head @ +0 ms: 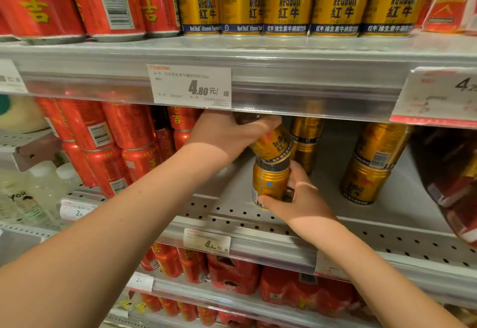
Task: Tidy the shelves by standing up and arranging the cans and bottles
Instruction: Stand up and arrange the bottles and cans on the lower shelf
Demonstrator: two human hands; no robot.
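Glossy gold cylindrical Red Bull can (274,145) grasped by left hand (227,134), long axis tilted, base against upright ribbed gold can (268,185) grasped by right hand (303,200), perforated metal shelf (258,215).

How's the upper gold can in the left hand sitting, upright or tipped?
Tipped. The upper gold can leans top-left in the left hand, its base on the lower gold can the right hand holds.

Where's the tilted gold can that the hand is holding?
Head view, centre, middle shelf: the tilted gold can sits in the left hand, atop the lower gold can that the right hand holds.
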